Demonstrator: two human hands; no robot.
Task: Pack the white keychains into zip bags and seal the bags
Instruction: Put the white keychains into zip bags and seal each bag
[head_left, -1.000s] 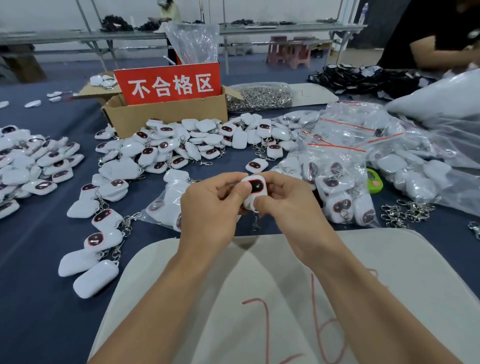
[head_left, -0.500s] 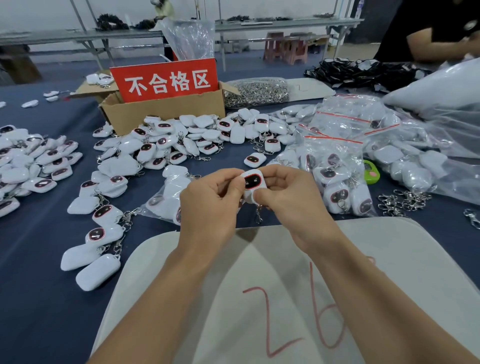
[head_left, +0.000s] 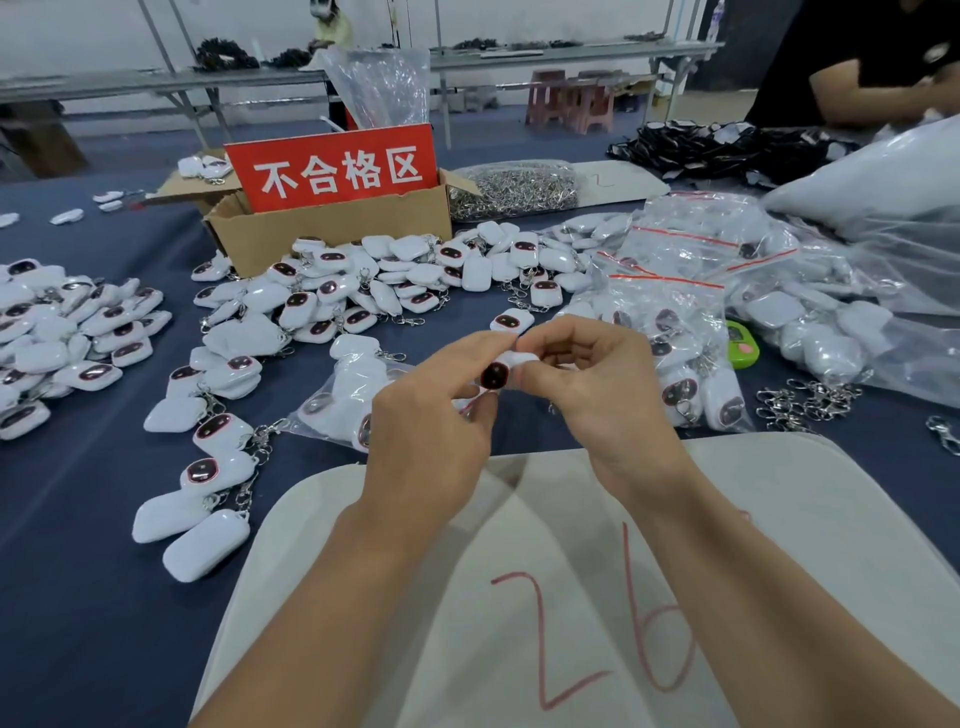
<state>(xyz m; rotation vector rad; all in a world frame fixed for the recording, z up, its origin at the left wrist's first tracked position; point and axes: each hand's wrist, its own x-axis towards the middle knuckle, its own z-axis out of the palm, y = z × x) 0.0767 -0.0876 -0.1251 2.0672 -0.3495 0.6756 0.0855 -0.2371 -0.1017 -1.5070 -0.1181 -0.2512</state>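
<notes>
Both hands hold one white keychain with a dark oval face, above the table's middle. My left hand pinches its left side with thumb and fingers. My right hand pinches its right end. The piece is tilted, its dark face turned to the left. A zip bag with a few keychains lies just left of my hands. Filled zip bags with red seal strips lie to the right. Loose white keychains are heaped behind my hands.
A cardboard box with a red sign stands at the back. A bag of metal clasps lies beside it. More keychains pile at the left, loose clasps at the right. A white board marked 26 lies under my arms. Another person works far right.
The keychain has turned in my hands: its dark face pointed up at me before and now points left. Both hands have stayed in about the same place.
</notes>
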